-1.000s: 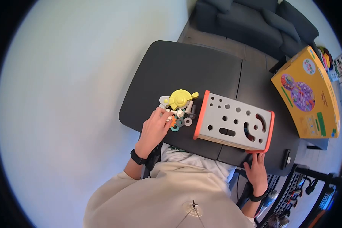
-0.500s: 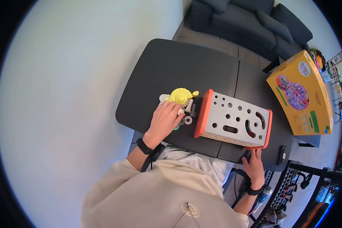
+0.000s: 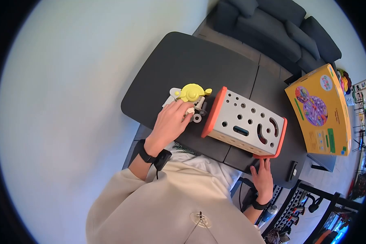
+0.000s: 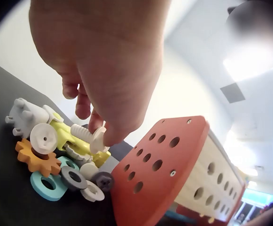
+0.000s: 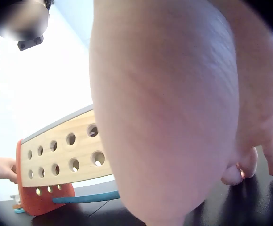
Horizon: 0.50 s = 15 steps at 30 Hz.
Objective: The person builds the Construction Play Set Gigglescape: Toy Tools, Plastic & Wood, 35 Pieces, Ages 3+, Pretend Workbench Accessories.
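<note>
The left hand now reaches farther over the pile of loose parts. A second ago the head view showed the orange gear and teal ring beside its fingers; now the hand hides them there, though the left wrist view shows both lying on the table.

The left grip is together: thumb and finger appear to pinch the head of a cream bolt, whose thread lies just over the yellow piece. Whether the bolt is fully lifted cannot be told. The change suggests that the handling has narrowed to this one part, with its neighbours left loose: a white bolt head, a dark ring, a pale ring and a dark screw. The yellow piece lies beyond the fingers with a light grey piece beside it, both much as they were.

The right hand has hardly changed. Its grip is apart, the fingers resting on the table near the right end of the holed box; whether they touch that end is unclear. The box has not visibly shifted on the table, and its left red end stands just beside the pile.
</note>
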Tool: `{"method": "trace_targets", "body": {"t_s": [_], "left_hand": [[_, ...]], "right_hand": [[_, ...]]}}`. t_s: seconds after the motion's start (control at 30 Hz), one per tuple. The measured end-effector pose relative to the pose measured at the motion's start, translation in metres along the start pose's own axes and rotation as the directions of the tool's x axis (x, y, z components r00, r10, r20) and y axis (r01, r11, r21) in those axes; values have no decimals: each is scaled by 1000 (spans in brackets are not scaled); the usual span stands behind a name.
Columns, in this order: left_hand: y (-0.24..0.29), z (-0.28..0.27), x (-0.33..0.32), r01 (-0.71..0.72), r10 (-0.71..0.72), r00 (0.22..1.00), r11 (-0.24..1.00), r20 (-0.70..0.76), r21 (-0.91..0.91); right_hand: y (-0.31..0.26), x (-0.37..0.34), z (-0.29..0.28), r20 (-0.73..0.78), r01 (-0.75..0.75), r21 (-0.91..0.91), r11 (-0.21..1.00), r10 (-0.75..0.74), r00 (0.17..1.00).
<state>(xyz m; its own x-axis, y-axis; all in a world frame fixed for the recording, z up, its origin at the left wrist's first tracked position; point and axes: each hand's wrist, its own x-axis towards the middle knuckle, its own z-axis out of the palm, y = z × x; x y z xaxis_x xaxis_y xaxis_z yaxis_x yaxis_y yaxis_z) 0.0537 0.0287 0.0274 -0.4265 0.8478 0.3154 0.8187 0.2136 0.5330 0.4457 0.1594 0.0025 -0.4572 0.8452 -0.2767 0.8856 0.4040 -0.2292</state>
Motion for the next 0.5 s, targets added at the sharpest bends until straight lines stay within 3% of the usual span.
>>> {"method": "trace_targets", "body": {"t_s": [0.07, 0.13, 0.33, 0.4, 0.43, 0.5], "left_hand": [[10, -8, -8, 20, -20, 1000, 999, -9, -42], [23, -14, -22, 156, -166, 986, 952, -16, -265], [48, -13, -56, 14, -52, 994, 931, -96, -364], [59, -8, -68, -61, -8, 990, 880, -144, -471], [62, -4, -73, -92, 25, 990, 864, -140, -494], [72, 0, -79, -133, 83, 989, 847, -120, -514]], "right_hand": [[-11, -9, -17, 19, 37, 23, 999, -37, 999], [-36, -21, -38, 9, 62, 81, 995, -62, 998], [-78, -34, -47, -85, 245, 187, 951, -233, 969], [-93, -31, -42, -182, 450, 326, 832, -411, 893], [-103, -29, -40, -196, 445, 327, 834, -401, 895], [-124, -28, -35, -327, 579, 486, 655, -478, 815]]}}
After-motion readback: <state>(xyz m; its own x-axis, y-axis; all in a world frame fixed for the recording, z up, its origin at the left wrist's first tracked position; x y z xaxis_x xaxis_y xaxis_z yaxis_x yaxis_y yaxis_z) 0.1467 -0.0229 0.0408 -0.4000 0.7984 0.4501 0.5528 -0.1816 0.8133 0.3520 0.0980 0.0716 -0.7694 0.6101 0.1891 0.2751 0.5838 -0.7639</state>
